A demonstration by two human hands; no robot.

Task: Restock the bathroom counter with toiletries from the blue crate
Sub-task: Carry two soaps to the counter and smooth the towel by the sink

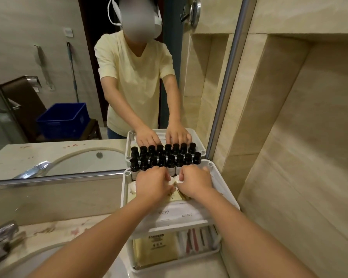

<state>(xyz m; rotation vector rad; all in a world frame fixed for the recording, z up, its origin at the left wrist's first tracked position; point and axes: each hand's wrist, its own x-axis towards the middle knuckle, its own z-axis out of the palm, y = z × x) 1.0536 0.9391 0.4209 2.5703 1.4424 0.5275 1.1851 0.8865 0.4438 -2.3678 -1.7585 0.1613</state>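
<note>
Toiletries (pixel 157 245) fill a white rack (pixel 225 199) standing on the counter (pixel 54 231) against the wall: tan packets and thin sticks on its lower shelf nearest, flat white packs (pixel 177 214) on the top tray. Over that tray the left hand (pixel 151 184) and right hand (pixel 196 180) meet, fingers curled. The left grips a small white puck (pixel 171 181); the right pinches a second puck (pixel 179 180) just beside it. Behind the hands a row of dark bottles (pixel 143 166) stands against the mirror (pixel 48 57). The blue crate (pixel 62 121) shows only as a reflection, behind the person.
</note>
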